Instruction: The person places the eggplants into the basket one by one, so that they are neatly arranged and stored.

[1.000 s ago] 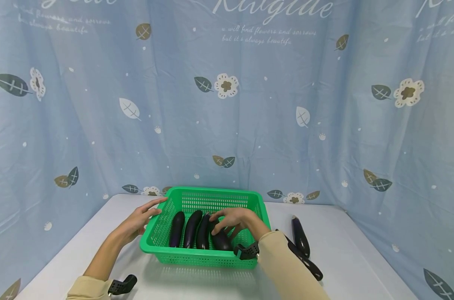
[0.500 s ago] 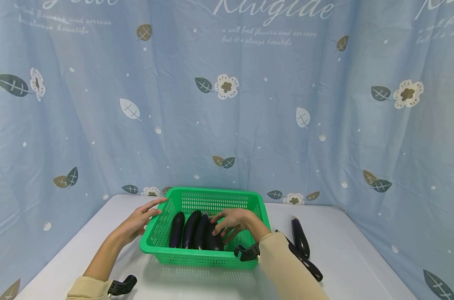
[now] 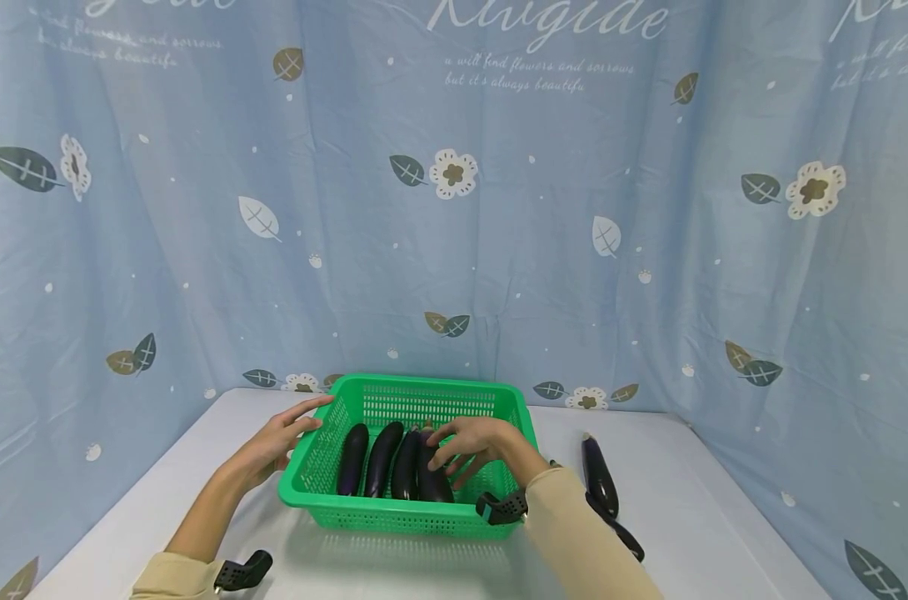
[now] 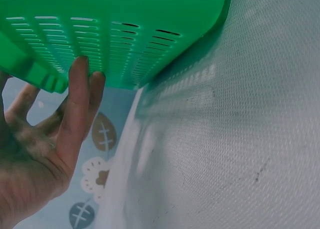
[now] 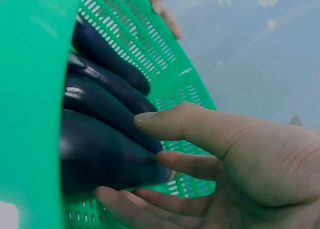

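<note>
A green perforated plastic basket [image 3: 401,514] holds several dark purple eggplants [image 3: 382,458] lying side by side. My left hand [image 3: 277,440] rests at the basket's left rim. In the left wrist view, its extended fingers [image 4: 77,96] lie against the outside of the wall. Inside the basket, my right hand [image 3: 478,437] is over the rightmost eggplant [image 3: 433,483]. The right wrist view shows that hand's thumb and fingers spread around the stem end of this eggplant [image 5: 107,154], loosely, with a fingertip right at its surface.
Two more eggplants lie on the white table [image 3: 709,500] right of the basket: one farther back [image 3: 600,475], one nearer [image 3: 626,537] and partly hidden by the right sleeve. A blue patterned curtain [image 3: 529,250] hangs behind the table.
The rightmost eggplant has shifted left against its neighbours and lies straighter. My right hand has loosened from it and drawn slightly right. The left hand stays at the rim.
</note>
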`<state>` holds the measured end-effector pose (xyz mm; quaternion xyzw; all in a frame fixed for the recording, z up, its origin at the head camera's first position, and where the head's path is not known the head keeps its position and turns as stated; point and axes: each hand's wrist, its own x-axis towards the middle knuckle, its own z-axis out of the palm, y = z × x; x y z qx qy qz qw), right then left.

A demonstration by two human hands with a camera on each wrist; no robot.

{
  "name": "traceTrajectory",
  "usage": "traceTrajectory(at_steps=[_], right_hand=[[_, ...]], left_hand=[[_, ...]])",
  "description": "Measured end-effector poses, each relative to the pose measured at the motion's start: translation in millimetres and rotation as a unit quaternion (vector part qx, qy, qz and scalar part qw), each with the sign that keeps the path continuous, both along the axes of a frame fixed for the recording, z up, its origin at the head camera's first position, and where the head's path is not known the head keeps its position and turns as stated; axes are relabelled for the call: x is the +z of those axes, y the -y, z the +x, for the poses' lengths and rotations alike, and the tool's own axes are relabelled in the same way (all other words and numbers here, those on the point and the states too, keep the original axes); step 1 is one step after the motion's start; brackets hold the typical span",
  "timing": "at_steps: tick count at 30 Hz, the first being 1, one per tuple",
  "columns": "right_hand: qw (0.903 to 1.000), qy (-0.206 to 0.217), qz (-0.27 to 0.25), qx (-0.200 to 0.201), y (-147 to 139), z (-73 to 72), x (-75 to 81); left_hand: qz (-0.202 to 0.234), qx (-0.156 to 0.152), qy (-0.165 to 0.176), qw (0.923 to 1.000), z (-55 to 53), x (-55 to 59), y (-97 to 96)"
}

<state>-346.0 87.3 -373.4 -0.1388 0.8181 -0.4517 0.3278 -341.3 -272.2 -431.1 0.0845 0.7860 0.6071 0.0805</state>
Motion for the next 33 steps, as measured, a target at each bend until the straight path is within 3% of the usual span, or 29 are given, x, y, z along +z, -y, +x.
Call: traceTrajectory(at_steps=[9,20,33], right_hand=[[1.0,-0.004,0.004,0.005,-2.1,1.2,0.4],[0.9985,-0.048,0.013,0.024,-8.9,8.2,9.9],[0.9957,-0.086,-0.011,0.032,-27.5,13.7,21.1]], left_hand=[[-0.003,-0.002,-0.006,1.0,1.8,1.0,-0.8],[-0.011,-0.013,-0.01,0.9998,2.6,2.4,-0.2],[-0.007,-0.01,-0.01,0.9999,3.2,2.5,-0.9]])
